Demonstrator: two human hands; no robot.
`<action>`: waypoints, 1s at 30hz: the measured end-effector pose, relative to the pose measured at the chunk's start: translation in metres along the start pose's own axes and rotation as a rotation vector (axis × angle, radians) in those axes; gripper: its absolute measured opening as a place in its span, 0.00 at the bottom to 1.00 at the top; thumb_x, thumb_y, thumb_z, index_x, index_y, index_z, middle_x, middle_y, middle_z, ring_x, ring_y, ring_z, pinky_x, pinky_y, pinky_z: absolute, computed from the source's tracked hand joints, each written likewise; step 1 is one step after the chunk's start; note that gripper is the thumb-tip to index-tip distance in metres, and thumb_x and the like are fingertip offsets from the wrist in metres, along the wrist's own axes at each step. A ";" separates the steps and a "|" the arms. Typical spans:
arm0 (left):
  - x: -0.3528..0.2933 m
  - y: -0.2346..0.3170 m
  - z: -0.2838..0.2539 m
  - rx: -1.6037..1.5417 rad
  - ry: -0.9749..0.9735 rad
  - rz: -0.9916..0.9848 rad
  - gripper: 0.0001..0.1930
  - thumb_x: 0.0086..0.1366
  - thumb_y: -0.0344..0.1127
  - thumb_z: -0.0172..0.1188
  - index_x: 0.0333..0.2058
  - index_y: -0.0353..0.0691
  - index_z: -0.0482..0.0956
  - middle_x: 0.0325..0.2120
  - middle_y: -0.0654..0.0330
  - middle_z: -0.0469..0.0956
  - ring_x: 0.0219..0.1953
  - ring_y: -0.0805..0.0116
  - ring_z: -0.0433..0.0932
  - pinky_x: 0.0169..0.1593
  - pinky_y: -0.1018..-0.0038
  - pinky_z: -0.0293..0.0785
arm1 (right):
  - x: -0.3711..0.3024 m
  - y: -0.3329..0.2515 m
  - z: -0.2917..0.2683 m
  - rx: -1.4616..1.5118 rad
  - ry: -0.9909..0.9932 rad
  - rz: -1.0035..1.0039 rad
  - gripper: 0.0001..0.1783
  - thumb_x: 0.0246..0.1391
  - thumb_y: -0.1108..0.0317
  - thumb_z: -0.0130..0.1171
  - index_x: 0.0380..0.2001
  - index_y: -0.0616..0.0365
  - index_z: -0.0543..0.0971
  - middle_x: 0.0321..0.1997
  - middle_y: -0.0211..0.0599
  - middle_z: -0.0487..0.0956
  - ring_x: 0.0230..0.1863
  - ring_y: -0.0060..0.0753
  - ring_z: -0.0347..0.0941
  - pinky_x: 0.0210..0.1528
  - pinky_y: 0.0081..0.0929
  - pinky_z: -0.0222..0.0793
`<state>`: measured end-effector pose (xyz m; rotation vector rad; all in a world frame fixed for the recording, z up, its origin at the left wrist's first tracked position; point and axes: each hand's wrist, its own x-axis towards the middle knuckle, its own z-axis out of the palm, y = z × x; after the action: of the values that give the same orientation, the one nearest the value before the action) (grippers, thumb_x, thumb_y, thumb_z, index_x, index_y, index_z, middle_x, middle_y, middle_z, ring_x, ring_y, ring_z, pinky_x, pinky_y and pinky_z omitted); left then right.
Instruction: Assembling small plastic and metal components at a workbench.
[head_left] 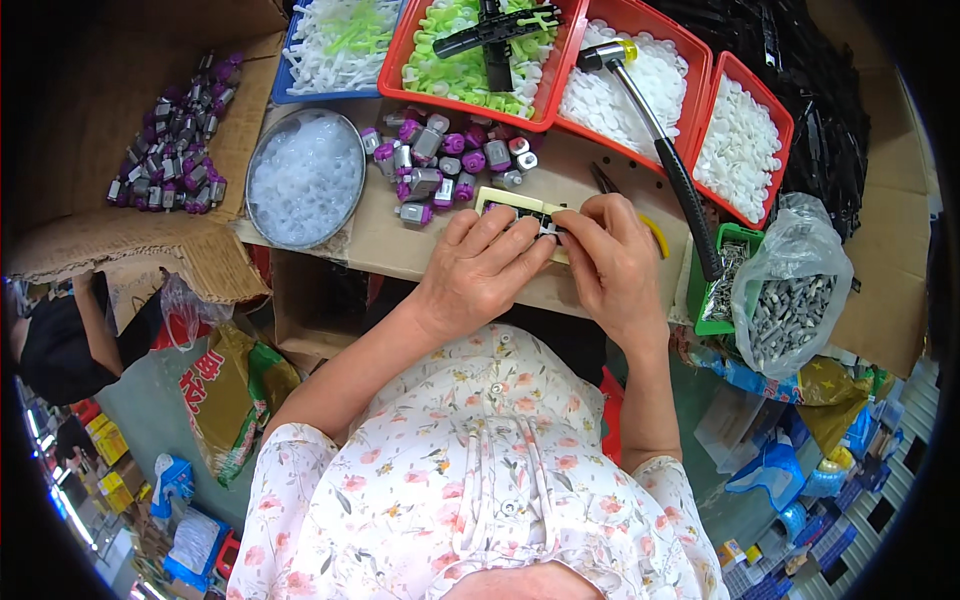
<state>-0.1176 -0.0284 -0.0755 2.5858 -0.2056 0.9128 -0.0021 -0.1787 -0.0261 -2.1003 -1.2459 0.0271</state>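
A cream-coloured block [496, 197] lies at the table's front edge with a narrow black plastic part [546, 226] set in it. Some whitish bits show on that part. My left hand [478, 268] lies over the block's left side, its fingers close together and bent down onto it. At the right end, my right hand [618, 268] pinches with thumb and forefinger at the black part; the fingertips partly hide what is between them. Close behind the hands is a heap of small grey motors with purple ends [425, 165]. Pliers with yellow handles [655, 236] lie partly behind my right hand.
Red trays [547, 118] of green and white pieces and a blue tray [290, 97] line the back. A hammer [672, 150] leans over them. A round dish [250, 190] stands left; a green bin [696, 290] and plastic bag [800, 215] stand right, near black parts [790, 110].
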 end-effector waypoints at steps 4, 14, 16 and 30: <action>0.001 0.000 0.000 -0.010 -0.007 0.004 0.18 0.47 0.32 0.73 0.40 0.42 0.84 0.41 0.61 0.75 0.44 0.61 0.74 0.41 0.65 0.67 | -0.004 -0.003 -0.005 -0.105 -0.033 -0.087 0.17 0.42 0.79 0.64 0.40 0.62 0.81 0.35 0.39 0.73 0.36 0.42 0.73 0.36 0.37 0.65; -0.002 0.002 -0.001 0.062 0.022 0.033 0.15 0.53 0.34 0.69 0.41 0.41 0.83 0.42 0.61 0.77 0.47 0.61 0.72 0.45 0.64 0.63 | -0.001 -0.007 -0.008 -0.293 -0.190 -0.195 0.22 0.39 0.74 0.62 0.43 0.61 0.78 0.39 0.33 0.71 0.44 0.38 0.70 0.43 0.34 0.65; 0.002 0.003 0.000 0.091 0.042 0.059 0.15 0.53 0.35 0.69 0.40 0.41 0.83 0.42 0.62 0.77 0.47 0.61 0.72 0.45 0.64 0.62 | -0.001 -0.008 -0.009 -0.292 -0.189 -0.193 0.21 0.40 0.74 0.62 0.42 0.60 0.78 0.39 0.34 0.70 0.43 0.38 0.70 0.43 0.34 0.64; 0.011 0.001 -0.008 -0.010 0.002 0.016 0.14 0.50 0.32 0.72 0.38 0.41 0.84 0.42 0.60 0.77 0.48 0.58 0.72 0.48 0.63 0.63 | -0.090 0.056 -0.142 -0.604 0.371 0.469 0.10 0.53 0.80 0.58 0.40 0.63 0.80 0.42 0.44 0.78 0.38 0.45 0.77 0.43 0.34 0.72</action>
<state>-0.1139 -0.0259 -0.0624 2.5779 -0.2294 0.9172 0.0418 -0.3432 0.0229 -2.7079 -0.5555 -0.5673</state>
